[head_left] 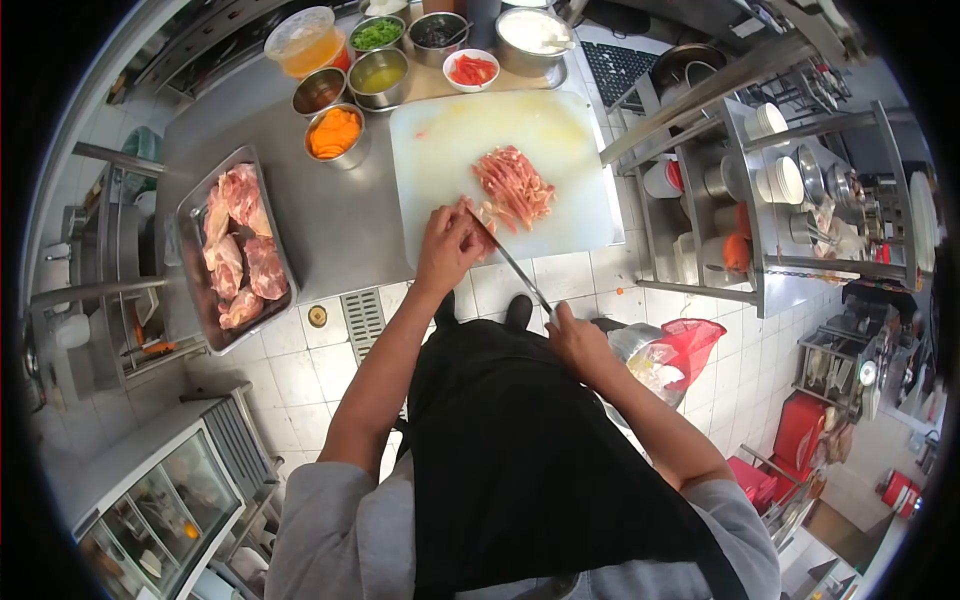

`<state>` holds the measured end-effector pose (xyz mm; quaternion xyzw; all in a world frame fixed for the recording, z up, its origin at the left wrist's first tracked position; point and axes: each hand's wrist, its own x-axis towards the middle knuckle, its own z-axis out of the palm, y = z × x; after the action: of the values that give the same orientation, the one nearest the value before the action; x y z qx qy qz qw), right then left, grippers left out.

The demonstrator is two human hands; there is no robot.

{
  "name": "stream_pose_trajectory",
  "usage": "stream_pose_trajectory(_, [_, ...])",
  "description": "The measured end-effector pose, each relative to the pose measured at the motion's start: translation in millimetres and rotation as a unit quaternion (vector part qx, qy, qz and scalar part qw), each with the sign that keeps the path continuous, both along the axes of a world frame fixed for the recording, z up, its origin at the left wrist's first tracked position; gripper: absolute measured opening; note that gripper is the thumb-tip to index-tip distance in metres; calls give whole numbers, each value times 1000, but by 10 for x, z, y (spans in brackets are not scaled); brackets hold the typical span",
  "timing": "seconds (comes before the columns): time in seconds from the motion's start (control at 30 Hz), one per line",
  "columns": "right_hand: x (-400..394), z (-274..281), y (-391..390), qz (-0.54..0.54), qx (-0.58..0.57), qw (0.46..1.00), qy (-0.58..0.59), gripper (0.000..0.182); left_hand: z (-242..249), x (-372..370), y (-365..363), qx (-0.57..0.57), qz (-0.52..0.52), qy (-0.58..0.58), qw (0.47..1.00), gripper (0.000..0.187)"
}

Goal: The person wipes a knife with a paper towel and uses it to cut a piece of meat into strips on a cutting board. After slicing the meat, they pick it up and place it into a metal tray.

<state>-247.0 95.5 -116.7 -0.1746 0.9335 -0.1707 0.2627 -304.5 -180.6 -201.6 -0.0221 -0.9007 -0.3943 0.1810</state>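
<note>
My right hand (580, 345) is wrapped round the handle of a knife (515, 265), whose blade points up and left across the near edge of the white cutting board (440, 130). The blade meets a small piece of raw meat (485, 243) at the board's front. Curled over that meat, my left hand (450, 240) presses it down close beside the blade; its fingertips partly hide the piece. Just beyond lies a pile of raw meat strips (513, 187). To the left, a metal tray (290, 290) holds several larger pieces of raw meat (225, 262).
Behind the board stand a bowl of orange slices (335, 133), a bowl of red strips (470, 70), a bowl of chopped greens (377, 34), a yellow liquid (380, 78) and a white-filled pot (533, 35). A bin with a red bag (690, 350) is at my right; shelves (750, 200) stand beyond.
</note>
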Motion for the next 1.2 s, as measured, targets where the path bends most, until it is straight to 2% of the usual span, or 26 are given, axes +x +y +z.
stream_pose_trajectory(0.1, [-129,-303,-121,16,-33,998,47,34,-53,-14,3,-16,-16,20,1000,34])
stream_pose_trajectory(0.13, [-291,-335,-288,9,-59,998,20,35,-39,-11,17,-7,-13,20,1000,34])
stream_pose_trajectory(0.2, [-607,-514,-631,33,-111,990,80,36,-30,7,4,-1,-9,19,1000,34])
stream_pose_trajectory(0.27, [-946,-744,-774,56,-158,982,86,38,-20,-4,17,-4,-9,34,999,33])
stream_pose_trajectory(0.3, [-961,-688,-756,53,-159,982,92,38,-17,0,14,-6,-12,38,999,33])
stream_pose_trajectory(0.37, [-1007,-447,-753,22,-159,986,48,39,-29,31,-52,94,-5,-38,995,38])
stream_pose_trajectory(0.47, [-847,-184,-618,-6,-119,992,48,36,-25,84,-65,113,-9,-42,993,44])
stream_pose_trajectory(0.57, [-782,54,-457,-23,-86,995,46,32,-18,73,-94,52,-20,-5,998,43])
stream_pose_trajectory(0.67, [-832,338,-255,16,-47,999,-7,32,-39,58,-86,36,-10,-5,999,48])
stream_pose_trajectory(0.77, [-816,511,-402,18,-51,999,-3,33,29,74,-61,73,-1,-40,996,45])
stream_pose_trajectory(0.9, [-742,46,-717,30,-116,991,53,34,101,94,-68,60,-7,-26,998,36])
stream_pose_trajectory(1.1, [-621,-223,-790,38,-107,992,60,33,46,84,-73,21,-7,-16,1000,28])
stream_pose_trajectory(1.2, [-445,-192,-524,36,-69,996,46,34,-72,75,-44,84,12,-16,996,28])
